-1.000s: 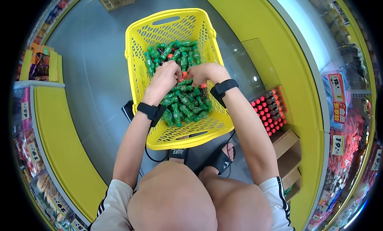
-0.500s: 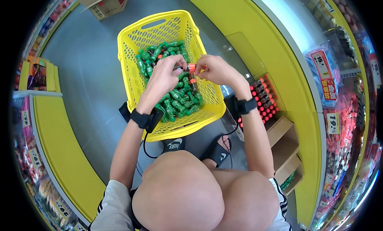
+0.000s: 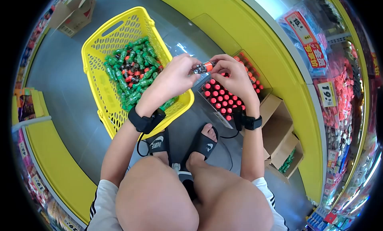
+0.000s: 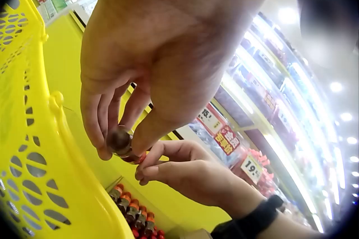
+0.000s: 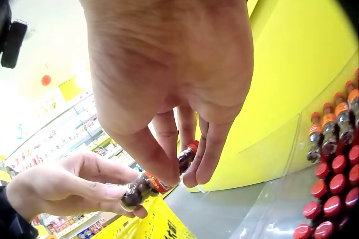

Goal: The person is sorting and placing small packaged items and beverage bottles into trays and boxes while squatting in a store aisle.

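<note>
Between the two hands is a small dark bottle (image 3: 202, 68) with an orange-red label. The left hand (image 3: 178, 76) pinches its clear, rounded end; the right wrist view shows thumb and fingers around that bottle end (image 5: 133, 195). At the other end, the right hand (image 3: 235, 77) has thumb and fingertips closed on the bottle near its red cap (image 5: 193, 146). Below and left of the hands, the yellow basket (image 3: 97, 93) holds many green bottles (image 3: 119, 77) and some dark ones with orange-red caps. Under the right hand, a clear bin has rows of red-capped bottles (image 3: 218, 98).
Open cardboard boxes (image 3: 275, 129) stand right of the clear bin, one with green bottles inside. Another carton (image 3: 74, 15) is at the upper left. A yellow shelf base (image 3: 293, 95) curves along the right, below priced goods. Sandalled feet (image 3: 203, 145) are on the floor.
Both hands have moved right, from over the basket to beside and over the clear bin, carrying the dark bottle. The view has shifted right, showing more of the bin and boxes.
</note>
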The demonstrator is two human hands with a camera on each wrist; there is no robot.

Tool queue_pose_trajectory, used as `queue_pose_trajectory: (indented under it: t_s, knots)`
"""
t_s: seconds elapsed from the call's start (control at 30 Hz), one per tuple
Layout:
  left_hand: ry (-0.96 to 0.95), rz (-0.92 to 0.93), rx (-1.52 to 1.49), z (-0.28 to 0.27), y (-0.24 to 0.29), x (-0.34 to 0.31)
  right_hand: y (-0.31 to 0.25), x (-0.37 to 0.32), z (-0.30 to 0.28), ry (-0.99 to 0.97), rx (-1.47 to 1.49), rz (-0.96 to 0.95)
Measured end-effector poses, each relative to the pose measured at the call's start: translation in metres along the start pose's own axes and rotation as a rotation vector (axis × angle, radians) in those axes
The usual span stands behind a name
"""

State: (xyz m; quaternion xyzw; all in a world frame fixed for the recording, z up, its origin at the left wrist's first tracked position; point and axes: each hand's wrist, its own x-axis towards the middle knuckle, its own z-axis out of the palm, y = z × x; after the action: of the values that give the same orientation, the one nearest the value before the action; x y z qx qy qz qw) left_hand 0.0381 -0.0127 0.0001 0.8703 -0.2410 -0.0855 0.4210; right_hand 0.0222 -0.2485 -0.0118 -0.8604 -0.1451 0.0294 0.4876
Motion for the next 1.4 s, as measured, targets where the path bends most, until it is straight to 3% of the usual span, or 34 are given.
queue_pose_trajectory:
  t_s: [0.27, 0.33, 0.47, 0.7, 0.77, 0.83, 0.9, 0.97, 1.03, 1.4]
  knots:
    - [0.064, 0.041, 0.045, 0.083, 0.028, 0.020, 0.053, -0.057, -0.021, 0.280, 0.097, 0.130]
    - [0.044, 0.012, 0.000, 0.098, 0.039, 0.025, 0.063, -0.068, -0.023, 0.475, 0.180, 0.263]
    - [0.036, 0.052, -0.074, 0.135, 0.051, 0.037, 0.079, -0.080, -0.033, 0.583, 0.413, 0.498]
    - [-0.003, -0.023, -0.295, 0.208, 0.059, 0.056, 0.113, -0.098, -0.052, 0.700, 0.325, 0.677]
    - [0.022, 0.028, -0.312, 0.229, 0.056, 0.056, 0.124, -0.099, -0.055, 0.709, 0.261, 0.729]
    - [0.013, 0.041, -0.348, 0.243, 0.052, 0.057, 0.123, -0.102, -0.053, 0.681, -0.042, 0.821]
    - [0.016, 0.080, -0.356, 0.255, 0.048, 0.056, 0.124, -0.106, -0.057, 0.684, -0.024, 0.889]
    - [0.027, 0.120, -0.355, 0.262, 0.044, 0.053, 0.129, -0.104, -0.059, 0.635, -0.388, 0.945]
    - [-0.038, 0.028, -0.366, 0.256, 0.050, 0.048, 0.130, -0.099, -0.058, 0.656, -0.415, 0.945]
    - [-0.134, -0.014, -0.356, 0.272, 0.033, 0.047, 0.173, -0.086, -0.053, 0.657, -0.368, 1.056]
